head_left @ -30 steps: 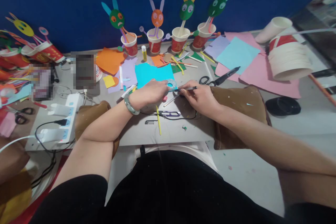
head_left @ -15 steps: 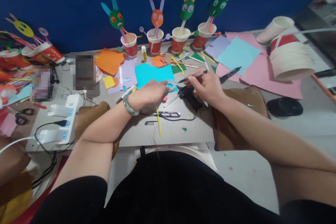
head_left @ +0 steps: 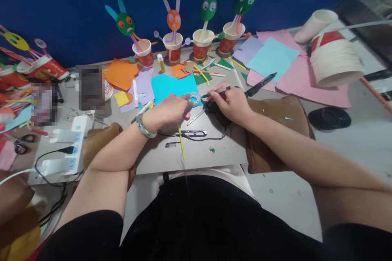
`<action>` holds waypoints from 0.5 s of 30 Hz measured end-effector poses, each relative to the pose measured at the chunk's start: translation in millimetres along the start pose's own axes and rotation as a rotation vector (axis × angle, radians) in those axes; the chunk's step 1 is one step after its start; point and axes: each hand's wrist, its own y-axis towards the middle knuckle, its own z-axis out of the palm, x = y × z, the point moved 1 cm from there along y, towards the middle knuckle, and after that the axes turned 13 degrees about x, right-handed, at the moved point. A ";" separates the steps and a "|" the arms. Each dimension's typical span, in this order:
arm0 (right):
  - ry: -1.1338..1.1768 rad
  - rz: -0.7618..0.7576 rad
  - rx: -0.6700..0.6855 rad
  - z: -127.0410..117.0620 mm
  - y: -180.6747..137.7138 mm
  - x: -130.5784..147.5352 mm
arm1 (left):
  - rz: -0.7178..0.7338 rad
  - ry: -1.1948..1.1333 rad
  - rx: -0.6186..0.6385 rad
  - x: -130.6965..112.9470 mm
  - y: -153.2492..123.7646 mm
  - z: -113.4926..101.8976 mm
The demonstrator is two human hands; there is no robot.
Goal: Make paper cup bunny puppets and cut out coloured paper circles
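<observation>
My left hand, a pale bangle at its wrist, presses its fingers on a pale blue, see-through ring. The ring lies over the lower right edge of a turquoise paper sheet. Pinched in my right hand is a dark pen; its tip points left, close to the ring's right edge. Under the right hand rests a black hot glue gun, partly hidden. A small pink round piece lies just below my left fingers.
Paper cups with paper-faced figures, such as this red cup, line the blue wall. Nearer are thread snips, a yellow stick and a cable. A power strip stands left; stacked cups and a black dish are right.
The whole view has shifted slightly, so the table's things appear further left. The pen tip has come a little closer to the ring. My left hand still presses the ring.
</observation>
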 end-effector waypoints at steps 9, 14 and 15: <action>0.082 -0.046 0.061 0.5 -25.4 23.6 | 0.021 -0.013 -0.023 0.2 -2.7 0.4; 0.351 -0.038 -0.074 -13.9 -10.8 17.1 | 0.024 -0.008 -0.005 -1.0 -2.7 -3.6; 0.395 -0.037 -0.096 -17.4 -6.9 15.2 | 0.018 0.002 0.004 -0.2 -1.2 -2.9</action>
